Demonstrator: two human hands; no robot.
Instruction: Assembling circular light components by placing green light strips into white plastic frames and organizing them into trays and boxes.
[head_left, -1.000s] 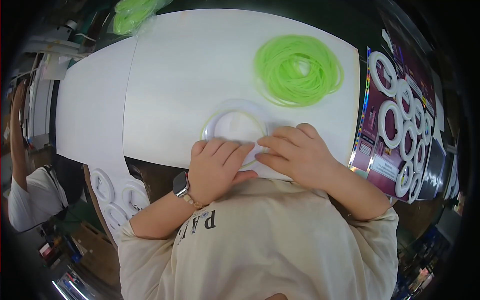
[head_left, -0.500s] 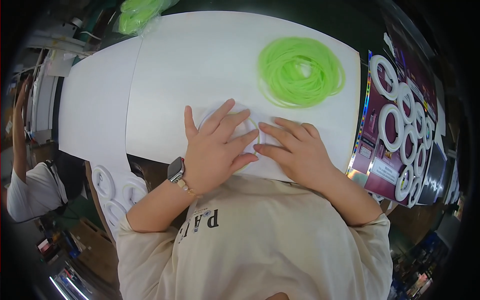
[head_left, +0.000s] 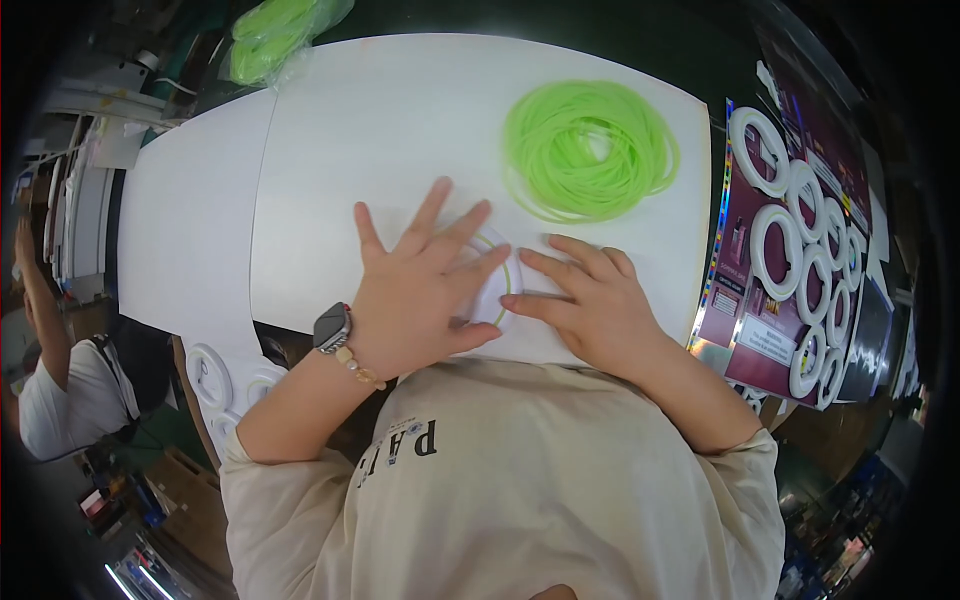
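Your left hand (head_left: 420, 290) lies flat with its fingers spread wide, palm down on a white ring (head_left: 492, 280) at the near edge of the white desk (head_left: 380, 120). A thin green cord runs round the ring's rim. Your right hand (head_left: 590, 300) rests beside it, fingers loosely apart, fingertips touching the ring's right side; neither hand grips anything.

Beyond your right hand, toward the desk's far right corner, sits a loose coil of bright green cord (head_left: 590, 150), thin and rubbery-looking. At the far left corner lies a clear plastic bag (head_left: 280, 35) stuffed with more green cord.

Off the right edge, a glossy dark purple card sheet (head_left: 770, 300) carries a row of smooth white rings (head_left: 790, 240) and a small white rectangular label near its close end. A watch (head_left: 332, 327) sits on your left wrist.
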